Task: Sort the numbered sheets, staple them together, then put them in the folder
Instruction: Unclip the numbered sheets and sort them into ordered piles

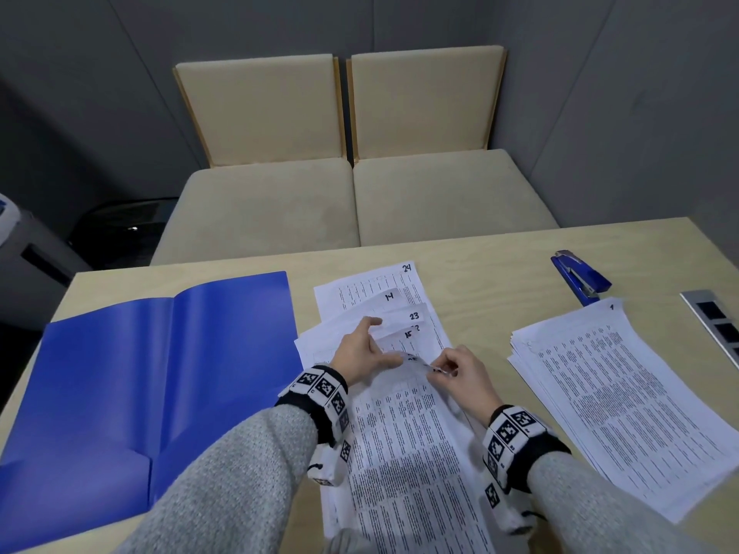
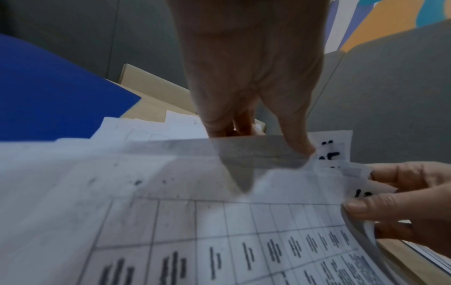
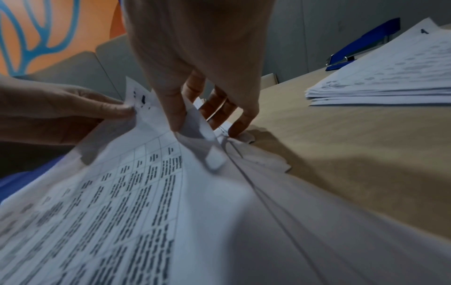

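Fanned sheets (image 1: 384,309) handwritten 24, 14, 23, 15 at corners, right stack (image 1: 624,393) top sheet marked 1

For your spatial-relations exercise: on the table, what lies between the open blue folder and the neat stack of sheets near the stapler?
In the head view, between the blue folder and the neat stack lie the fanned unsorted sheets, with both hands on them.

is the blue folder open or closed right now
Open. The blue folder lies spread flat on the table, both inner panels showing, with no sheets seen inside.
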